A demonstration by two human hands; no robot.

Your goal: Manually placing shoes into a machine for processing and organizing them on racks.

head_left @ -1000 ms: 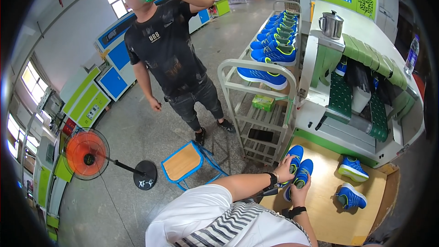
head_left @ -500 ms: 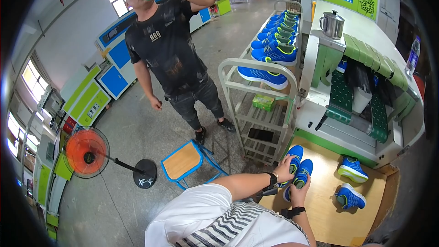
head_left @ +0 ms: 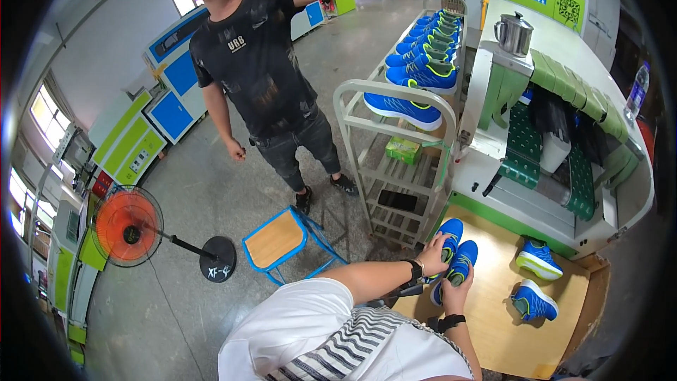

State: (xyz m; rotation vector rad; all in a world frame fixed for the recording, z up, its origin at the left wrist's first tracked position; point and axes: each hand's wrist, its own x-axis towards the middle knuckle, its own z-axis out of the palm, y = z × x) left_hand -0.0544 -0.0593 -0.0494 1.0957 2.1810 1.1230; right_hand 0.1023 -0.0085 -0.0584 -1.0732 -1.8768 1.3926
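- Pair of blue shoes point(head_left: 455, 257) is held on the wooden worktop point(head_left: 493, 324), at its edge nearest the shelf cart point(head_left: 395, 162).
- Left hand point(head_left: 436, 254) is laid over the left shoe; its fingers are curled onto the upper.
- Right hand point(head_left: 458, 295) is closed on the right shoe's heel.
- Judgement: the pair is best kept side by side, soles flat, with the grip kept at the heels.

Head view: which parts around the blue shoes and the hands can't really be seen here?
- Left hand: palm side hidden against the blue shoe beneath it.
- Right hand: its grip hidden; the second blue shoe covers the fingertips.
- Conveyor opening: dark, contents unclear.
- Wooden table: near edge hidden behind the person's striped shirt.
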